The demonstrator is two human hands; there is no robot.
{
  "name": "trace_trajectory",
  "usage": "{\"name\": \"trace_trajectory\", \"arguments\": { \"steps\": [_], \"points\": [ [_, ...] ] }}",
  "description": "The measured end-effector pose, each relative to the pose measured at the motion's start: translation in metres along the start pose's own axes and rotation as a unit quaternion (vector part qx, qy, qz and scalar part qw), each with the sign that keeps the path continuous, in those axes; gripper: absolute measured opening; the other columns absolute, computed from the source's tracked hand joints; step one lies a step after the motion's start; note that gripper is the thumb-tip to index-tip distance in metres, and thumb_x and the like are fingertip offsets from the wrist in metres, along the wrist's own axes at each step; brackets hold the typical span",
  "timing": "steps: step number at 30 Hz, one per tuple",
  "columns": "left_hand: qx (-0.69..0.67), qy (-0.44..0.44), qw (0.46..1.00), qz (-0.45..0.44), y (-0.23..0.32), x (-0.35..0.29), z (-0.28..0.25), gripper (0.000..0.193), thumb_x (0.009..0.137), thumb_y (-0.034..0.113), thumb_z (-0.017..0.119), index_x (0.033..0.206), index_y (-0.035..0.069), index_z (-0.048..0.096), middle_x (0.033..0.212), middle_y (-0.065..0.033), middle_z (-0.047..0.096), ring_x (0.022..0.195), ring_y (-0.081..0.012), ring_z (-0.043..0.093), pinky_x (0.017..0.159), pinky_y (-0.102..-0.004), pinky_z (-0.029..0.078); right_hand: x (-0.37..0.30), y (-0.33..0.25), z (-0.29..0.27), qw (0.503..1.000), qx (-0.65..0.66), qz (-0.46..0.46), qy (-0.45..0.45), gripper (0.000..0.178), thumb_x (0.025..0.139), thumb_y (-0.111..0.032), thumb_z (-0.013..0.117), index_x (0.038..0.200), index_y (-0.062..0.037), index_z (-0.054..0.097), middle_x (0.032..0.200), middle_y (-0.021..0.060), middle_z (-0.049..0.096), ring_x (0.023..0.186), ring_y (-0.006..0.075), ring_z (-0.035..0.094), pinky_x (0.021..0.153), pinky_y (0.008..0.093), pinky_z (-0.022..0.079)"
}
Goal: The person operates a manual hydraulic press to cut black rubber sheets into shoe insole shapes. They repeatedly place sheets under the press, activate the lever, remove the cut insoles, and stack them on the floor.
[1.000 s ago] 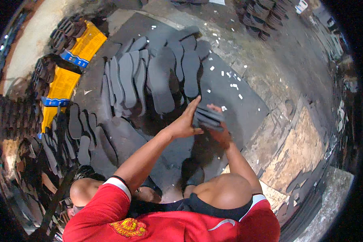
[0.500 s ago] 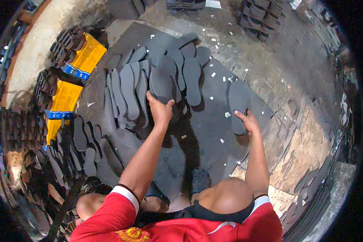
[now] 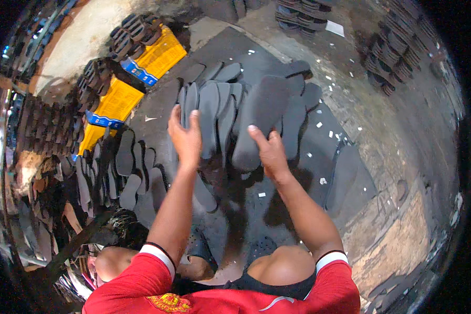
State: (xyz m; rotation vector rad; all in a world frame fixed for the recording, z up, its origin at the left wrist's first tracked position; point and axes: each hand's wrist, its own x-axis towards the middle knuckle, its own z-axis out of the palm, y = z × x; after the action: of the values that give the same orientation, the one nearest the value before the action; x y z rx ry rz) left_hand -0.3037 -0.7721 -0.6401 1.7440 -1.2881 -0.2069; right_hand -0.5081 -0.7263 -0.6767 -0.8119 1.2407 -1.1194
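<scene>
My right hand [image 3: 272,154] grips a dark grey shoe sole [image 3: 264,115] by its near right edge, thumb on top. That sole is tilted over the middle of a pile and hides some of it. At the pile's left side, my left hand [image 3: 186,138] has its thumb and fingers apart, close to a narrow upright sole [image 3: 192,97]; whether it touches that sole I cannot tell. Several grey soles [image 3: 209,112] lean close together between my hands. One more sole [image 3: 344,175] lies flat on the dark mat [image 3: 309,201], off to the right.
Yellow-and-blue packages [image 3: 118,99] lie at the left beside stacked dark sandals [image 3: 136,34]. More loose soles [image 3: 125,152] lie near left. Stacked footwear parts [image 3: 392,52] stand far right. Small white scraps [image 3: 323,181] dot the mat. My knees [image 3: 282,267] are at the near edge.
My left hand has let go of a sole and moved left along the pile. My right hand has left the sole at the right and now holds one over the pile. The view has shifted.
</scene>
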Motion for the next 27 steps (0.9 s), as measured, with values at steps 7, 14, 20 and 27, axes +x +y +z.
{"name": "trace_trajectory", "arguments": {
  "steps": [7,14,20,27],
  "points": [
    [-0.03,-0.238,0.948,-0.21,-0.106,0.006,-0.005,0.045,0.101,0.022,0.057,0.141,0.001,0.059,0.142,-0.0262,0.059,0.137,-0.035,0.054,0.111,-0.0399,0.044,0.033,0.031,0.12,0.967,-0.193,-0.12,0.115,0.095,0.071,-0.04,0.093,0.14,0.0057,0.046,0.143,0.0263,0.045,0.136,0.0433,0.041,0.117,0.0484,0.033],
    [-0.134,-0.202,0.958,-0.154,-0.044,-0.028,-0.007,0.051,0.107,0.029,0.048,0.149,-0.001,0.049,0.147,-0.021,0.057,0.14,-0.0294,0.052,0.115,-0.0347,0.039,0.011,0.031,0.074,0.985,-0.098,0.057,0.13,0.117,0.071,-0.035,0.094,0.153,0.0106,0.025,0.153,0.0274,0.034,0.142,0.0377,0.038,0.117,0.0444,0.034],
    [-0.013,-0.331,0.936,-0.122,-0.046,-0.042,0.024,0.083,0.108,0.062,0.017,0.163,-0.001,0.019,0.172,-0.0215,0.0,0.159,-0.034,-0.01,0.124,-0.059,-0.009,0.008,0.038,0.05,0.994,0.083,0.065,-0.017,0.097,0.084,-0.031,0.084,0.154,0.0034,0.027,0.142,0.02,0.048,0.128,0.0308,0.054,0.104,0.0427,0.049],
    [-0.24,-0.324,0.895,-0.193,0.015,-0.108,0.006,0.113,0.095,0.06,0.066,0.163,-0.003,0.001,0.168,-0.0274,0.016,0.155,-0.0353,0.021,0.125,-0.0423,0.021,-0.058,0.041,-0.022,0.977,0.165,0.094,-0.098,0.094,0.085,-0.02,0.085,0.157,-0.0094,0.026,0.139,0.0117,0.053,0.124,0.0255,0.058,0.101,0.0405,0.052]
  ]
}}
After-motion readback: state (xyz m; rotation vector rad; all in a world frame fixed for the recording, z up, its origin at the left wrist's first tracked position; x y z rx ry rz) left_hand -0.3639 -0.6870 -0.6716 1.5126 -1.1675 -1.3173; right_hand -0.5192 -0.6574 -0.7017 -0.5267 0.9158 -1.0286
